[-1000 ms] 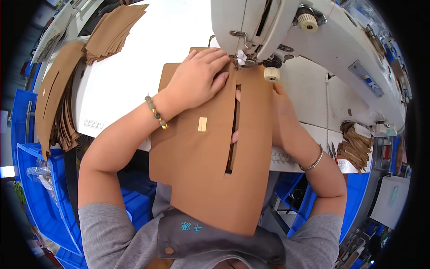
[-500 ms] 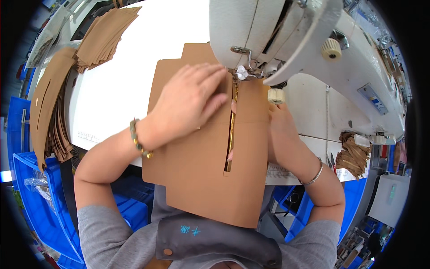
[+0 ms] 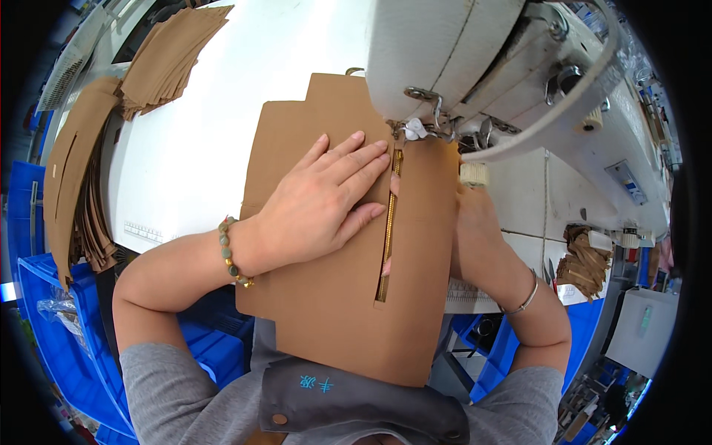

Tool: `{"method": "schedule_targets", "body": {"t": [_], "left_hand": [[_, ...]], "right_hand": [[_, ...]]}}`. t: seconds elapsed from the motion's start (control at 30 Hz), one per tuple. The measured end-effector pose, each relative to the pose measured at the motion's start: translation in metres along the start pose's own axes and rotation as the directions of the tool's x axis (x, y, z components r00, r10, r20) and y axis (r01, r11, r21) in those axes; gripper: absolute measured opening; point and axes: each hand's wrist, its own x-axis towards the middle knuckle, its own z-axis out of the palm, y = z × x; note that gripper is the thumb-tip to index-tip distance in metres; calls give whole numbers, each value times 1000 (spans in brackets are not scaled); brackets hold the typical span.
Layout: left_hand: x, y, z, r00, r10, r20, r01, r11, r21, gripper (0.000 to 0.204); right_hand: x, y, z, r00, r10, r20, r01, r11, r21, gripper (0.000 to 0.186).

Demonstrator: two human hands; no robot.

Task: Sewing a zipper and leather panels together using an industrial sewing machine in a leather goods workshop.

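Note:
A flat brown panel point(image 3: 348, 311), leather-like with notched corners, lies under the sewing machine's presser foot point(image 3: 415, 130). In its long slot runs a zipper point(image 3: 389, 222) with gold teeth. My left hand point(image 3: 315, 196) rests flat on the panel, left of the slot, fingers spread and pointing toward the foot. My right hand point(image 3: 475, 222) reaches beneath the panel from its right edge. Two bits of its fingers show through the slot, well apart, beside the zipper; the remainder of those fingers is hidden.
The white sewing machine point(image 3: 437, 59) overhangs the far right. Brown pieces point(image 3: 174, 55) are stacked at the far left, and more strips point(image 3: 78, 178) hang over the left table edge. Brown scraps point(image 3: 584, 263) lie at right beside scissors point(image 3: 550, 273). Blue bins point(image 3: 70, 326) stand below.
My left hand has slid nearer to me and flattened, its fingers spreading on the panel. The panel and zipper have shifted slightly toward me. My right hand stays underneath.

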Motion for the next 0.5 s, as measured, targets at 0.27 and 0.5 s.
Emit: {"method": "schedule_targets", "body": {"t": [0.27, 0.5], "left_hand": [[1, 1, 1, 1000, -2, 17, 0, 998, 61, 56], [3, -2, 0, 999, -3, 54, -1, 996, 88, 57]], "right_hand": [[0, 0, 3, 999, 1, -38, 1, 999, 38, 61], [0, 0, 4, 996, -29, -90, 23, 997, -67, 59]]}}
